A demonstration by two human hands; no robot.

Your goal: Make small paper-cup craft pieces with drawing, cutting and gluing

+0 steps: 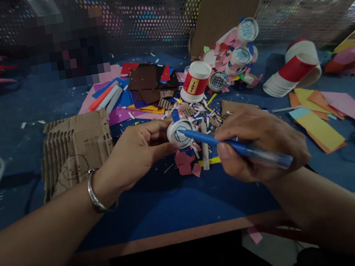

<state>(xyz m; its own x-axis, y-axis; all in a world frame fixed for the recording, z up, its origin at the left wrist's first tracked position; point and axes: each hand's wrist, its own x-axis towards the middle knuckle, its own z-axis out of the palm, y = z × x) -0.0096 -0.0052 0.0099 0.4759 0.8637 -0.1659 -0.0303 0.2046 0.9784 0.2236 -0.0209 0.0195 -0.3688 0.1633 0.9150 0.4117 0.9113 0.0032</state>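
Observation:
Between the thumb and fingers of my left hand [138,151] is a small white paper cup [173,129], its round bottom tilted up toward me. Blue curved lines are drawn on that round face, and a blue paper strip [175,115] sticks up at its top edge. My right hand [260,141] grips a blue marker pen [205,138], whose tip meets the white face. Below the cup lie dark pink paper pieces [184,162] and a narrow cardboard strip [204,146].
Corrugated cardboard [76,140] with a drawn face lies left. Behind are a red-and-white paper cup [196,82], several small cups with blue grids [241,55] and coloured paper sheets [143,79]. Stacked cups [293,70] and paper pieces [321,125] lie right. Scraps litter the blue table [177,210].

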